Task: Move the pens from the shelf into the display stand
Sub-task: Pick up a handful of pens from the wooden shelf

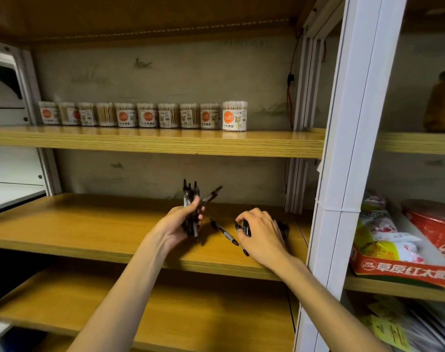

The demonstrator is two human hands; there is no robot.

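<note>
My left hand (177,223) grips a bundle of several black pens (191,199), held upright above the middle wooden shelf (89,224). One loose black pen (225,232) lies on the shelf between my hands. My right hand (260,232) rests palm-down on the shelf to the right, its fingers closed over a few black pens (243,228); one pen tip pokes out below the hand. More dark pens lie half hidden behind that hand. No display stand is in view.
Several tubs of cotton swabs (234,115) line the upper shelf. A white upright post (343,174) bounds the shelf on the right. Beyond it sit snack packets (384,240), a red tin (434,222) and a jar (442,102). A lower wooden shelf (191,313) lies beneath.
</note>
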